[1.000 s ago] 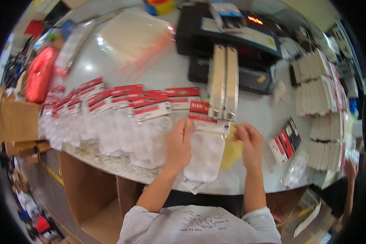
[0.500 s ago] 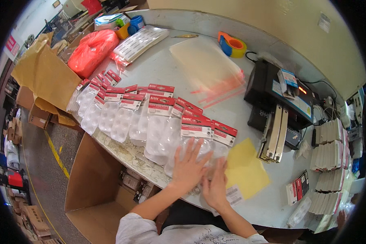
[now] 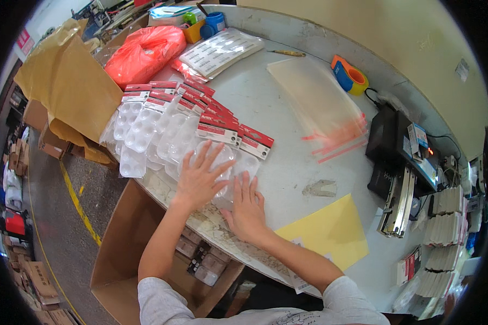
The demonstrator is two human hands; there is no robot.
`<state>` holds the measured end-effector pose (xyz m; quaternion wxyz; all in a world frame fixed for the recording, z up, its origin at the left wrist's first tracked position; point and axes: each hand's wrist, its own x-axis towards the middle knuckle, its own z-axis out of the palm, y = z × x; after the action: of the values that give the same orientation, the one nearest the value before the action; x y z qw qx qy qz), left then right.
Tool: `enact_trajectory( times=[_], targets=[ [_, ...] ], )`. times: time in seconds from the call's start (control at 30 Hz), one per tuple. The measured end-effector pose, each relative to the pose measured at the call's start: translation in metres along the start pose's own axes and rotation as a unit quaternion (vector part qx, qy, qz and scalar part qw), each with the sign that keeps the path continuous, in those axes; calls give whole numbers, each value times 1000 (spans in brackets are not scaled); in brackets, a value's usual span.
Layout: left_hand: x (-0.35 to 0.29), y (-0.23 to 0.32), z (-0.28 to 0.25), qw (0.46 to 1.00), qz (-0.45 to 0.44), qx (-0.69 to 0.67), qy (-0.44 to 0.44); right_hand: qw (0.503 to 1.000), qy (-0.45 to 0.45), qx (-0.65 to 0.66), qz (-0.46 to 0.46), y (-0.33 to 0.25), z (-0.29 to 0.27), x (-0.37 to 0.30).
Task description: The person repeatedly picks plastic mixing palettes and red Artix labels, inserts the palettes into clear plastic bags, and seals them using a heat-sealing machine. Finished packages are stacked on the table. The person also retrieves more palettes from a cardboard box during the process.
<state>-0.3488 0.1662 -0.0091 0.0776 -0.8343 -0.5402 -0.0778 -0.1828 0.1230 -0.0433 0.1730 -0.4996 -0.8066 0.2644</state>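
Left hand, right hand on plastic trays (red-carded).

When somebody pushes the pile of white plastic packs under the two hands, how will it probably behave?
The packs will likely slide over one another, since they overlap and look shiny. Each white tray seems light and fairly stiff, being shallow with moulded round wells. The red cards may catch, as several overlap their neighbours.
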Motion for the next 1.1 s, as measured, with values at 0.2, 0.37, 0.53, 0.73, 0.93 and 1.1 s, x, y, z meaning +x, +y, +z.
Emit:
enact_trajectory(
  times=[0.2, 0.37, 0.53, 0.73, 0.93, 1.1],
  targets=[
    [8, -49, -6, 999, -9, 2, -44, 999, -4, -48, -21, -20, 24, 43],
    [13, -43, -13, 994, -24, 65, -82, 999, 31, 12, -17, -8, 0, 18],
    [21, 9, 0, 995, -38, 53, -81, 979, 191, 76, 12, 57, -56, -115],
    [24, 33, 28, 945, 79, 309, 74, 889, 322, -138, 296, 121, -132, -364],
    [29, 37, 28, 948, -41, 315, -35, 593, 439, -253, 626, 203, -219, -532],
    [34, 160, 4, 991, 64, -92, 69, 641, 415, -12, 646, 265, -223, -552]
  ],
)
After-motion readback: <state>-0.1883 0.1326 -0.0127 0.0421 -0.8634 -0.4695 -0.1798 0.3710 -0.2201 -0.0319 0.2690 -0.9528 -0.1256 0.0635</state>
